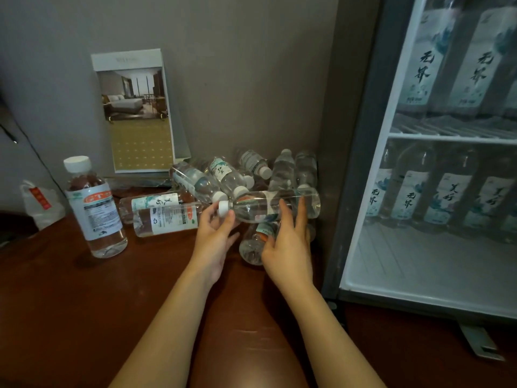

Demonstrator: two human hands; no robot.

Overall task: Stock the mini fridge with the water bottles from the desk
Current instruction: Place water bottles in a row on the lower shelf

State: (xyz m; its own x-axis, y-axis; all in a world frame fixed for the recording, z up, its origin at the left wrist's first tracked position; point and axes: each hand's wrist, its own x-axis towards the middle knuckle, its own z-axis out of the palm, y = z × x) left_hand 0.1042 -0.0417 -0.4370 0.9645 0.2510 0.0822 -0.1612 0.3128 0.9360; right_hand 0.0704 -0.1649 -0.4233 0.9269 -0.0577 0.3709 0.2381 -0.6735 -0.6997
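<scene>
- bench [70, 303]: glossy dark reddish-brown.
- upright bottle [93, 208], left: clear, white cap, white label with an orange band.
- raised bottle [268, 205]: clear, white cap, white label with teal wash.
- calendar [137, 113], far left: white frame, olive-gold panel with a pale dot grid.
- fridge [361, 163], right: dark grey frame, white lining.
- fridge bottles [442, 200]: white labels, black brush characters, teal wash.
- bag [42, 203], far left: white, red tag.

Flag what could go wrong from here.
The left hand only pinches the held bottle by its cap and the right hand lies flat on it: it may slip.
The loose pile beneath could roll when disturbed.
The lower shelf row in the fridge stands tight; insertion may topple bottles.
</scene>
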